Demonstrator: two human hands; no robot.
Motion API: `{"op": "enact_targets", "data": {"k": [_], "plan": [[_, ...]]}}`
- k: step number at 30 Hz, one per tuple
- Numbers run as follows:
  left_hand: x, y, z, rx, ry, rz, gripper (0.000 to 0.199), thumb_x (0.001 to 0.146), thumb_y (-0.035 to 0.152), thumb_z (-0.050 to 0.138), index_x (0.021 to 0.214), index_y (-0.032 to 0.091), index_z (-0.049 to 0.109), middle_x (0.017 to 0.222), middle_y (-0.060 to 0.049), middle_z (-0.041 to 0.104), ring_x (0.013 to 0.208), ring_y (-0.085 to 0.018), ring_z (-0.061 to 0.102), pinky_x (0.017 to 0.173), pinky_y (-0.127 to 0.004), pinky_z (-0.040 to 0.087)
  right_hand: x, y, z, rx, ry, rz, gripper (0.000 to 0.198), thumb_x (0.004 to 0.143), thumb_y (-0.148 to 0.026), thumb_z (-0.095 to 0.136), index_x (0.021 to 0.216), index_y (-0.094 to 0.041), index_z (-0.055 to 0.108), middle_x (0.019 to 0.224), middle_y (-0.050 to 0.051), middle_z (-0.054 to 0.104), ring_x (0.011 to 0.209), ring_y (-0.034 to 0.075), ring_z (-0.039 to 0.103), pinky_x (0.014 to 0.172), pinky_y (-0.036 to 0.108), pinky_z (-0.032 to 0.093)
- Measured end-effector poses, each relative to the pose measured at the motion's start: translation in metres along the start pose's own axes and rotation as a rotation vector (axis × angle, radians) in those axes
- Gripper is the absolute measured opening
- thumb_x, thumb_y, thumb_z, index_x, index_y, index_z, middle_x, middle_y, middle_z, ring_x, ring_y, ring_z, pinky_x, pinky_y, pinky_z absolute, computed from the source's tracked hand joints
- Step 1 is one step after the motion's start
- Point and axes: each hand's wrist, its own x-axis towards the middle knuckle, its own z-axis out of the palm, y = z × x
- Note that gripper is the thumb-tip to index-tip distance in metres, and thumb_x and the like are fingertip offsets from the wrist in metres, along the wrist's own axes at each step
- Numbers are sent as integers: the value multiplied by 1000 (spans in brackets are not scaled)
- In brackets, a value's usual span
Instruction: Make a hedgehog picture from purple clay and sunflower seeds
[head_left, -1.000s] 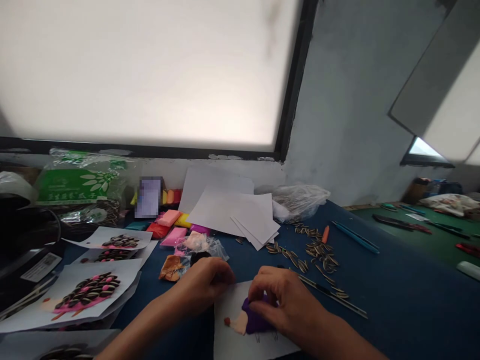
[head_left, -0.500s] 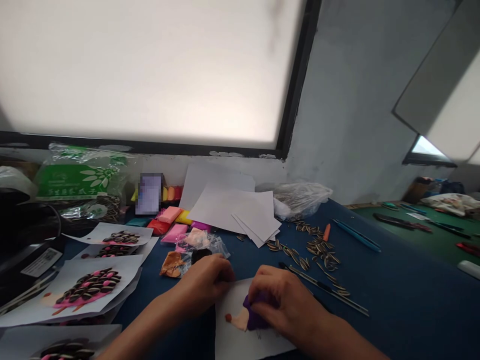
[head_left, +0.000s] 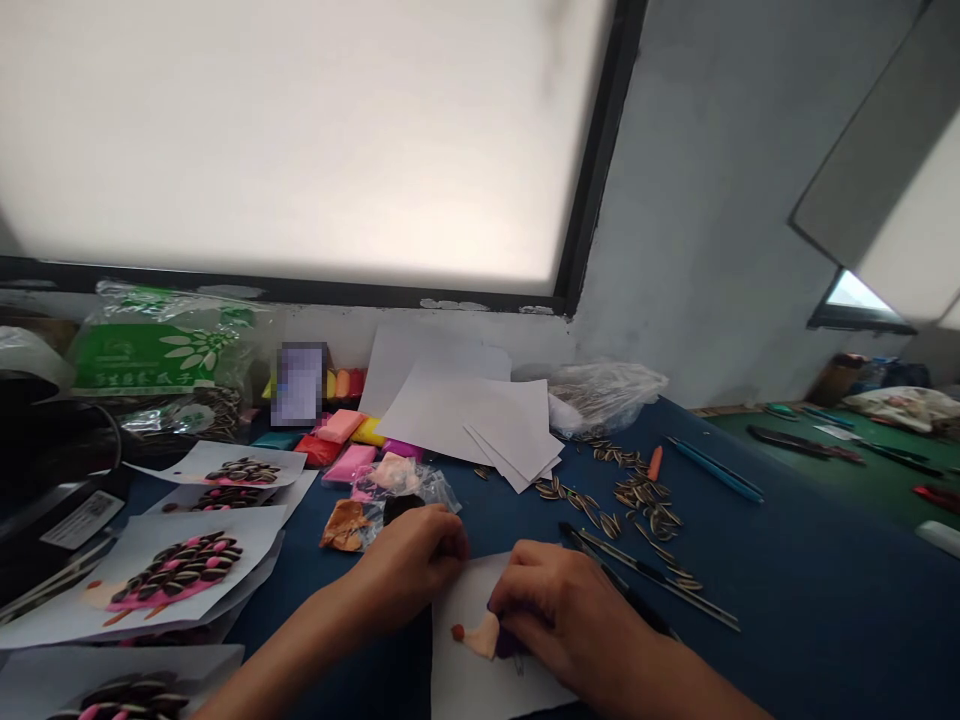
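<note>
A white sheet of paper (head_left: 469,690) lies before me with a flattened clay figure on it. The figure has a peach clay snout (head_left: 480,637) tipped by a small brown ball (head_left: 457,633), and a purple clay body (head_left: 508,642) mostly covered by my right hand (head_left: 566,610). Bent fingers of that hand press on the purple clay. At the sheet's upper left corner rests my left hand (head_left: 420,555), its fingers curled together. What they pinch, if anything, is hidden. Just beyond are black clay (head_left: 401,507) and brown clay (head_left: 345,527) in clear wrappers.
Finished hedgehog pictures (head_left: 184,572) are stacked at left. Colored clay packs (head_left: 352,465), blank sheets (head_left: 465,410) and a seed bag (head_left: 172,360) stand behind. Loose sunflower seeds (head_left: 645,500), a pen (head_left: 600,560), thin sticks (head_left: 675,590) and blue tweezers (head_left: 716,470) lie at right.
My right hand has shifted slightly down and right and covers more of the purple clay. The left hand stays nearly in place, fingers still curled.
</note>
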Motion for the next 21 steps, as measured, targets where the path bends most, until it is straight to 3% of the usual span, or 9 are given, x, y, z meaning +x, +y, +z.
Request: {"op": "enact_targets", "data": {"k": [12,21], "plan": [[0,-2,0,-5,0,23,19,74,9,55,79,19,70,84,-2,65,79,-19,60,64,-26,41,1,-3,1,-42,1,7,14,88,-17,64,79,-21,74,84,2,64,76,14,61,65,24,41],[0,-1,-1,3,-4,19,20,73,9,55,80,19,71,84,-3,66,79,-20,60,64,-25,40,2,0,1,-16,7,12,15,83,-11,66,81,-22,75,86,1,64,77,14,62,66,23,42]]}}
